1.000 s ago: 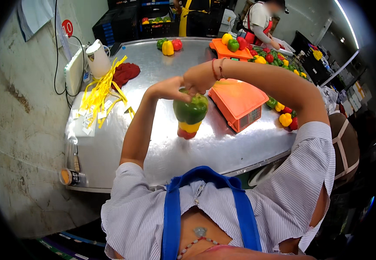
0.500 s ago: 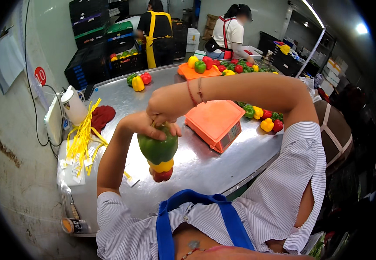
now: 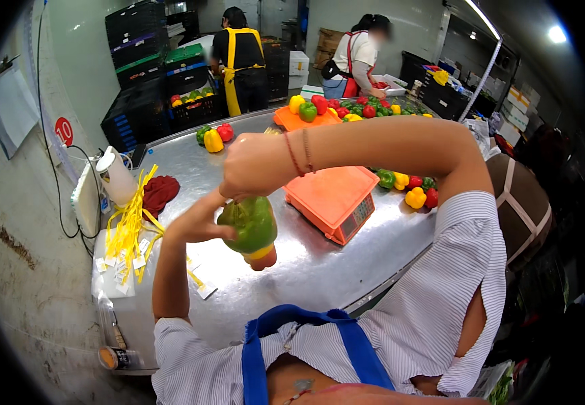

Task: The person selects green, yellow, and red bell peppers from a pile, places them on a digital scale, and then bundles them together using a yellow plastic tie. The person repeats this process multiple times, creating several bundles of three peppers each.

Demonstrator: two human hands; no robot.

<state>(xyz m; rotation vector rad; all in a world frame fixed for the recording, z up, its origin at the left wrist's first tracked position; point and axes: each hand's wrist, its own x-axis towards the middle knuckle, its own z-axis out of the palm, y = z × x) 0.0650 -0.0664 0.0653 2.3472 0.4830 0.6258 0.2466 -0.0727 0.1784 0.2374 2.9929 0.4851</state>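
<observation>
A stack of bell peppers [image 3: 248, 226] hangs above the steel table, green uppermost, then yellow, with a reddish one at the bottom. Its surface has a sheen, but a wrapping cannot be told for certain. My left hand [image 3: 203, 217] grips the green pepper from the left, thumb across its front. Over the top of the stack my right hand [image 3: 255, 167] is closed with fingers bent down; what it pinches is hidden. A yellow strip with a white tag [image 3: 205, 290] lies on the table below. An orange scale [image 3: 329, 206] stands to the right of the stack.
Yellow tagged strips [image 3: 127, 226], a dark red cloth [image 3: 161, 194] and a white jug [image 3: 116, 174] lie at left. Three loose peppers [image 3: 213, 138] sit farther back. More peppers [image 3: 404, 189] line the right side. Two people work beyond the table; a brown cap [image 3: 518, 209] is close at right.
My right hand has shifted slightly left, over the stack's top. My left hand has slid down the green pepper's left side. The stack has turned and its lower end has swung right.
</observation>
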